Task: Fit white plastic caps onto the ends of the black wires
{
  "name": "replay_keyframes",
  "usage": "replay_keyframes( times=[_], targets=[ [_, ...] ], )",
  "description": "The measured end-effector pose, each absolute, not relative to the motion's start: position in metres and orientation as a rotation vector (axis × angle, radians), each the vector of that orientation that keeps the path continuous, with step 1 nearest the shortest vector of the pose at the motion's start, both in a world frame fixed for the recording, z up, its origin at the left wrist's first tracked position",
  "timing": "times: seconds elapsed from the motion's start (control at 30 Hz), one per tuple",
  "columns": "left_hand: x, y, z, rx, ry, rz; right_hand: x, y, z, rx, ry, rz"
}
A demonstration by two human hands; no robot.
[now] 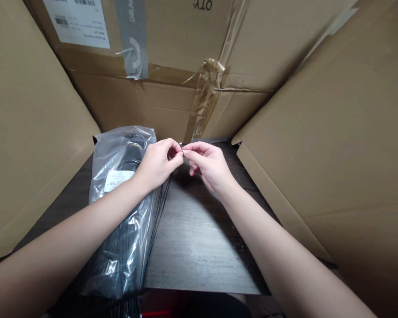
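Observation:
My left hand (161, 163) is closed in a pinch over the top right of a clear plastic bag (97, 176). Its fingertips meet those of my right hand (207, 165), also pinched, near the back of the table. A tiny dark piece of a thin black strand shows between the fingertips; its end is mostly covered by the fingers. Several thin black strands (159, 212) run from beneath my left hand down along the bag's right side. Inside the bag lies a long bundle of black strands, with a white label (119, 179) on the front, partly behind my left wrist.
A large taped cardboard box (172, 101) stands directly behind my hands. Cardboard panels rise at the left (29, 110) and right (345, 145). The dark wooden table (199, 238) ends at a front edge near the bottom of the view.

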State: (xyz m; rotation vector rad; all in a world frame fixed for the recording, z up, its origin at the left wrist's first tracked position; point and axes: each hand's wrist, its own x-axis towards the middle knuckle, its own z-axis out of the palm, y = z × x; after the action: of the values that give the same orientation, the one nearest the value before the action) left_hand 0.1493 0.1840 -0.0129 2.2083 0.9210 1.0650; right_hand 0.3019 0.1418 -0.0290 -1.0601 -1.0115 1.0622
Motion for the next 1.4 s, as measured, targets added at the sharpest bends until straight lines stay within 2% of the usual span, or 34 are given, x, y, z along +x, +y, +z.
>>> replay_keyframes(
  times=[1.4],
  targets=[
    [0.1479, 0.1856, -0.0154, 2.247, 0.826, 1.081, 0.3032, 0.1414, -0.0216, -1.021, -0.848, 1.214]
  ],
)
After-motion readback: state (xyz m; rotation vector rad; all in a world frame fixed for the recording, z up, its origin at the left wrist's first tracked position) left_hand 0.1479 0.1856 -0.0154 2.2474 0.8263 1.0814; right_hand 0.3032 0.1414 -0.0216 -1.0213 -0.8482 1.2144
